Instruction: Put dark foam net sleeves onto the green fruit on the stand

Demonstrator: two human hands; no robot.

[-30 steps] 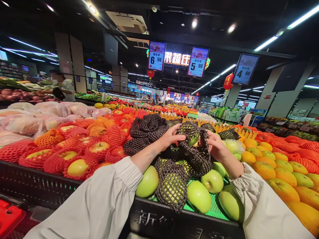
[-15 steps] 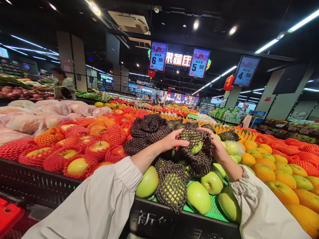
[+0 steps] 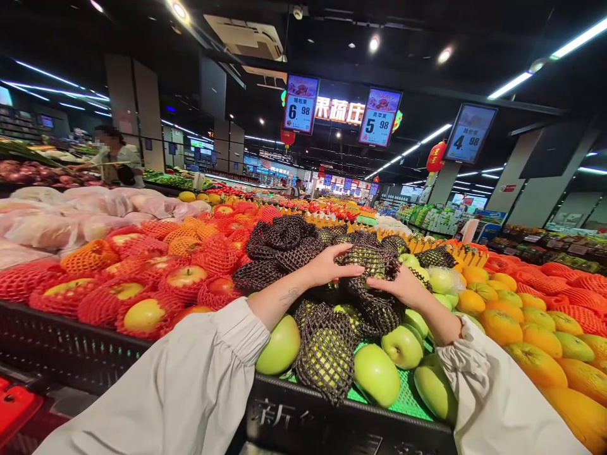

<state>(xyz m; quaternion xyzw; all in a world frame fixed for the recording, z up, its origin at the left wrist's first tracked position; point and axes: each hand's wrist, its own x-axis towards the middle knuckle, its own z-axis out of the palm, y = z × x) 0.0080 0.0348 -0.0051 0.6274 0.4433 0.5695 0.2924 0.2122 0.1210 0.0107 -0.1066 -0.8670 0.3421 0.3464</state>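
Note:
Between my two hands is a green apple in a black foam net (image 3: 366, 258); the net covers most of it. My left hand (image 3: 332, 264) grips its left side, thumb stretched across the front. On the lower right, my right hand (image 3: 402, 285) holds the net, its thumb near my left thumb. Some fingertips are hidden behind the net. Another netted apple (image 3: 326, 347) lies just below, at the crate's front. Bare green apples (image 3: 377, 375) sit beside it on a green mat (image 3: 408, 398). Loose black foam nets (image 3: 284, 246) are heaped left of my hands.
A black crate edge (image 3: 351, 414) runs along the front. Red-netted apples (image 3: 145, 315) lie to the left, oranges (image 3: 535, 351) to the right. Price screens (image 3: 380, 118) hang overhead. A person (image 3: 116, 157) stands at the far left behind vegetables.
My right hand has moved down and left, from the net's upper right side to its lower front. The green patch that showed through the net's opening is now covered.

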